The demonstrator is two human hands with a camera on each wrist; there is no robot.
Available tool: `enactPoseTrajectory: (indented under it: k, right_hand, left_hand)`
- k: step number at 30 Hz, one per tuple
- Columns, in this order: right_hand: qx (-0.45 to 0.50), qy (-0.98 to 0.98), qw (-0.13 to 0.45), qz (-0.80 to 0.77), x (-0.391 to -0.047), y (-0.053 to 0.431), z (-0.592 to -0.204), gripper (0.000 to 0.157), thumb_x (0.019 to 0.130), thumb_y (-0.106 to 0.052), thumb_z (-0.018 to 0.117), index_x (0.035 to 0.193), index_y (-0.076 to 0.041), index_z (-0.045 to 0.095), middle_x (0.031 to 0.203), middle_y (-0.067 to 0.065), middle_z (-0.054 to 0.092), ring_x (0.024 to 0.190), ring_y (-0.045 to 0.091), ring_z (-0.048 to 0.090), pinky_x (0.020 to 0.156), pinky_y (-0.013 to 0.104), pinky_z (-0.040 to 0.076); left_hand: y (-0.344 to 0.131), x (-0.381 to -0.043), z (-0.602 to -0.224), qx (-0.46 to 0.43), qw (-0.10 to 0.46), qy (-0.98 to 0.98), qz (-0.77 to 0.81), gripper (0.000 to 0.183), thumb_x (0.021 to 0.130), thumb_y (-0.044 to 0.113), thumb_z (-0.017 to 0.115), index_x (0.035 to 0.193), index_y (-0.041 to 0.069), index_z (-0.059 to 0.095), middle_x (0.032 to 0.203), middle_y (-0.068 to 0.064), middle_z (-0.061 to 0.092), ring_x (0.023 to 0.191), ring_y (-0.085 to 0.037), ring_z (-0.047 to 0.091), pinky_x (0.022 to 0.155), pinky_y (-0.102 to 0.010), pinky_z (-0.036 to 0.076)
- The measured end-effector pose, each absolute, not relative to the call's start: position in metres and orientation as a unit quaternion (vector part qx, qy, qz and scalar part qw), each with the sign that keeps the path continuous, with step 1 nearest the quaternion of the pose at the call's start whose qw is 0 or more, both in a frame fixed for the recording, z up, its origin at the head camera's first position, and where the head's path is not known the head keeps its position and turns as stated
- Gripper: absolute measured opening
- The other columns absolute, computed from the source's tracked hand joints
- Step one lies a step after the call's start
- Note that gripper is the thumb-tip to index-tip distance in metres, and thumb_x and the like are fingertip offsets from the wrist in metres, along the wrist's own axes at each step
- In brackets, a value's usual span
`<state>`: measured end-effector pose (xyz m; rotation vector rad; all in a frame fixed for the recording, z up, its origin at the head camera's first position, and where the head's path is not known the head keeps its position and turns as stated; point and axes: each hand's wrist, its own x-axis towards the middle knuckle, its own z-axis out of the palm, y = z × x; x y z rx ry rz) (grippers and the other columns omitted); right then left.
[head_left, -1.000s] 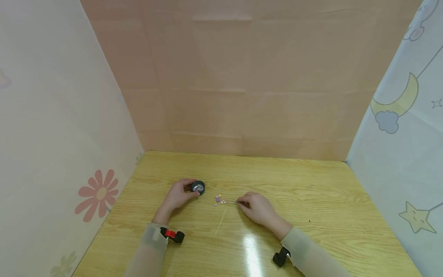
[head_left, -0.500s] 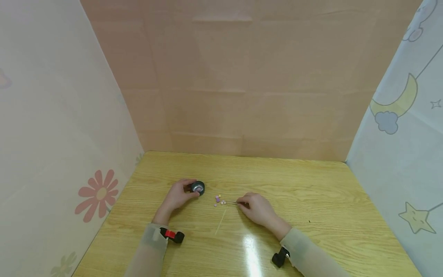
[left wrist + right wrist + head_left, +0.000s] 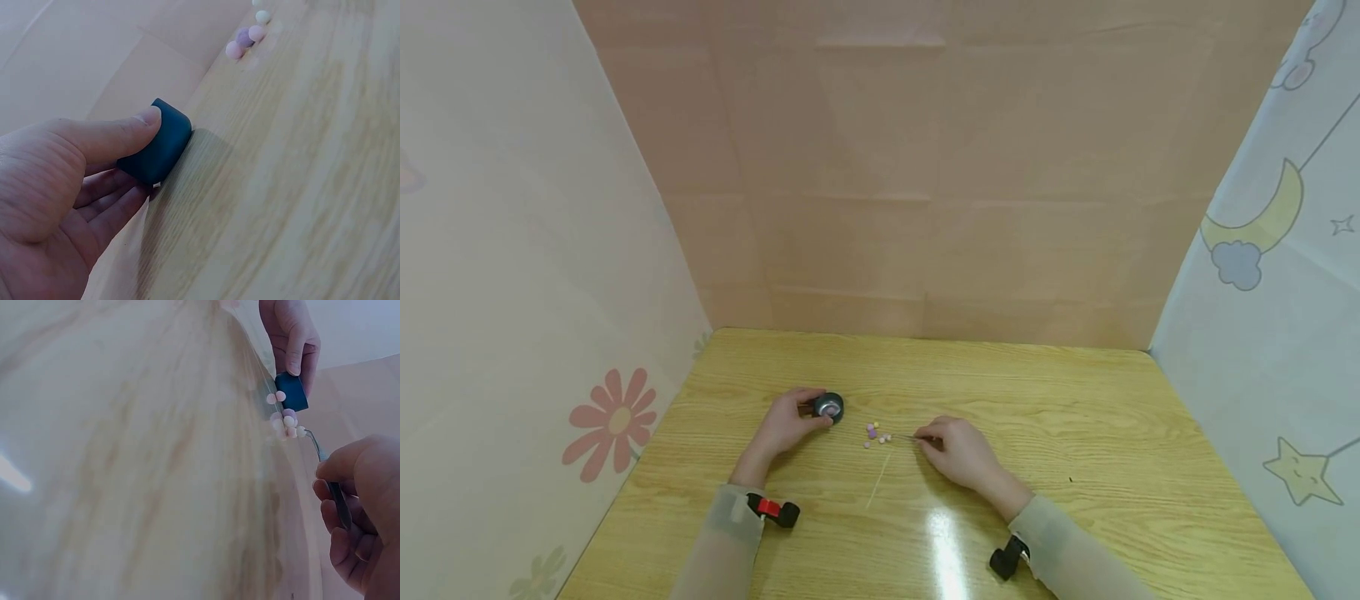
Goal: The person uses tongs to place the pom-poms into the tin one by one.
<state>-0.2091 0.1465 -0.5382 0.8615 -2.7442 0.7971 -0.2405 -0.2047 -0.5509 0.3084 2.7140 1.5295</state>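
Observation:
On the left part of the table, my left hand [image 3: 786, 423] holds a small dark teal round cup [image 3: 829, 407] with a silvery inside. In the left wrist view its thumb lies on the cup's wall [image 3: 165, 147], fingers on the other side. My right hand [image 3: 958, 452] pinches bent-tip metal tweezers [image 3: 322, 453] between thumb and fingers. Their tip is at a small pale ball [image 3: 301, 432] at the edge of a loose group. A purple ball [image 3: 872, 433], a yellow ball [image 3: 876, 425] and several pale pink ones lie between the hands.
The wooden table [image 3: 1075, 417] has a light line [image 3: 878, 482] in front of the balls and a tiny dark speck [image 3: 1071, 479] on the right. A brown paper backdrop [image 3: 925, 208] stands behind. Patterned sheets hang on both sides.
The tweezers' prongs look closer together than before, and the pale balls at their tip have shifted very slightly. The left hand and the cup have stayed in place.

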Motion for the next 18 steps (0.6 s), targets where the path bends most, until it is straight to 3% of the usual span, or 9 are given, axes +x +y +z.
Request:
enactPoseTrajectory:
  k: [18]
  right_hand:
    - [0.27,-0.917,0.069,0.285,-0.2095,0.151,-0.5363,0.013,0.096,-0.015,0.08,0.109,-0.015,0.085,0.1,-0.005,0.077,0.085,0.006,0.068,0.073,0.028,0.058]
  left_hand:
    - [-0.2046,-0.2401,-0.5499,0.09,0.013,0.872,0.481,0.055,0.092,0.015,0.088,0.143,0.006,0.068,0.14,-0.015,0.066,0.123,-0.033,0.069,0.103,-0.045,0.058]
